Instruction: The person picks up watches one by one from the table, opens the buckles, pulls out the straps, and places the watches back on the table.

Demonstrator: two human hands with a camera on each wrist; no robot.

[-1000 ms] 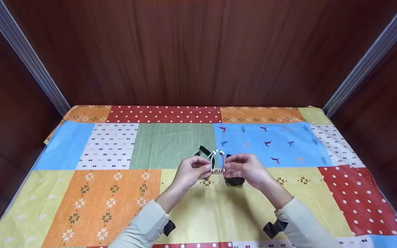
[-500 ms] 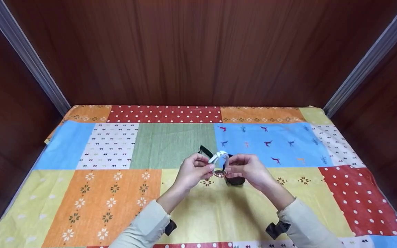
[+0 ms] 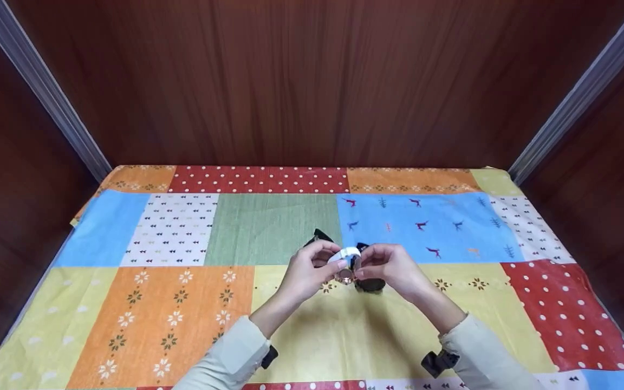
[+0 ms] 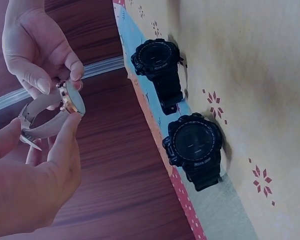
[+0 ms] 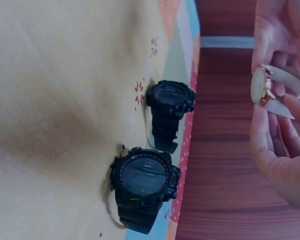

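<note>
A wristwatch with a white strap and a rose-gold case [image 3: 345,275] is held up between my two hands, its strap bent into a loop. My left hand [image 3: 305,271] pinches one side of it; in the left wrist view, the thumb is at the strap [image 4: 42,126] and a fingertip reaches the case. The other side is gripped by my right hand [image 3: 396,271], between thumb and fingers. Below lie two black digital watches: the left one [image 4: 194,145], largely hidden behind my left hand in the head view, and the right one [image 5: 145,175].
A patchwork tablecloth [image 3: 171,325] covers the table. Brown wood-grain panels [image 3: 312,81] rise at the back and both sides, with grey metal strips at the corners. Each wrist carries a small black camera [image 3: 439,363].
The white-strapped watch has tilted in my hands, so its round face shows more in the head view and the strap top sits lower. My left hand has shifted slightly to the right.
</note>
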